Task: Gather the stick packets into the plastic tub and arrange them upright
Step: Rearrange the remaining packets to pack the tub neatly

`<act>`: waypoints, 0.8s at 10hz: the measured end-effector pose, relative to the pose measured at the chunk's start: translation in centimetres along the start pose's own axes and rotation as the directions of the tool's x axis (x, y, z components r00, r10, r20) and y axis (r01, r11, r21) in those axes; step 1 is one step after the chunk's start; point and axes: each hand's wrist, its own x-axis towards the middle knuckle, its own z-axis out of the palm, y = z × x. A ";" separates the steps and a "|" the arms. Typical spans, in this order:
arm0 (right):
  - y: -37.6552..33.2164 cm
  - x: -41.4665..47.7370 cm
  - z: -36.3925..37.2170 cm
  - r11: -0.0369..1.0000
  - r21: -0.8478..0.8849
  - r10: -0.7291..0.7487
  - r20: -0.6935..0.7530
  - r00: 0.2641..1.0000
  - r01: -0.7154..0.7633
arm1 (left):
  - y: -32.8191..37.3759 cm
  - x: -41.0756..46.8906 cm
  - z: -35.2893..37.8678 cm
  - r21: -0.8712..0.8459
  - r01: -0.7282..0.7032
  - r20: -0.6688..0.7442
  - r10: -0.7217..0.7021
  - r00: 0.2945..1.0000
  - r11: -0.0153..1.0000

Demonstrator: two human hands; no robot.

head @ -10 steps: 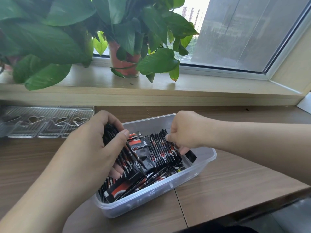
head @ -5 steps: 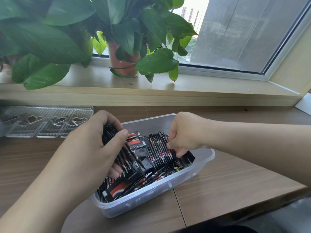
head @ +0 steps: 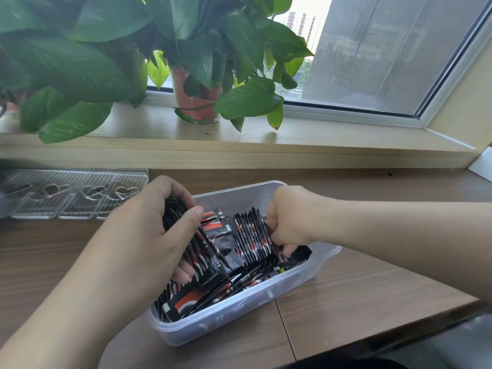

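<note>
A clear plastic tub (head: 300,286) sits on the wooden table, full of black, red and white stick packets (head: 250,238). My left hand (head: 149,235) grips a thick bundle of packets at the tub's far left, thumb on top, fingers curled under. My right hand (head: 288,219) is curled at the right end of a standing row, fingers dug down among the packets and pinching them. Between the hands several packets stand on edge; others lie flat and jumbled along the near side (head: 202,296).
A clear lid with heart cut-outs (head: 72,193) lies on the table at the left. Behind it runs a wooden windowsill (head: 319,134) with potted plants (head: 197,97). The table's front edge (head: 386,339) is close on the right.
My right hand has sunk lower into the packets at the right end of the row. My left hand keeps its grip on the bundle, nearly still.
</note>
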 end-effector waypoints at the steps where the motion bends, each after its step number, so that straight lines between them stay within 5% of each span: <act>1: -2.4 -1.7 0.6 0.910 -0.398 0.212 0.217 0.953 -0.112 | 0.0 0.0 0.0 0.001 -0.004 -0.004 0.004 1.000 1.000; 2: -3.0 -0.7 0.4 0.599 -0.794 0.146 0.236 0.961 0.105 | 0.0 0.0 0.0 0.000 -0.001 -0.004 0.001 1.000 1.000; 3: -3.2 -0.1 0.4 0.368 -0.880 0.058 0.344 0.937 0.300 | 0.0 0.0 0.0 0.002 0.002 -0.001 -0.002 1.000 1.000; 4: -2.5 0.4 1.4 0.819 -0.574 0.164 0.204 0.965 -0.018 | 0.0 0.0 -0.1 0.012 0.003 0.003 -0.003 1.000 1.000; 5: -1.5 0.2 0.8 0.992 -0.123 0.040 0.107 0.994 -0.026 | 0.0 0.0 -0.1 0.023 0.005 0.008 -0.005 1.000 1.000; 6: -2.0 -0.4 0.4 0.923 -0.380 0.021 0.198 0.980 0.057 | 0.0 0.0 -0.1 0.022 0.010 0.010 -0.011 1.000 1.000; 7: -3.1 -0.9 -0.2 0.580 -0.784 0.035 0.292 0.956 0.219 | 0.1 -0.1 -0.2 0.033 0.009 0.010 -0.009 1.000 0.999; 8: -3.0 -0.7 -0.6 0.710 -0.697 0.043 0.192 0.980 0.106 | 0.1 -0.2 -0.2 0.034 0.011 0.012 -0.011 1.000 0.999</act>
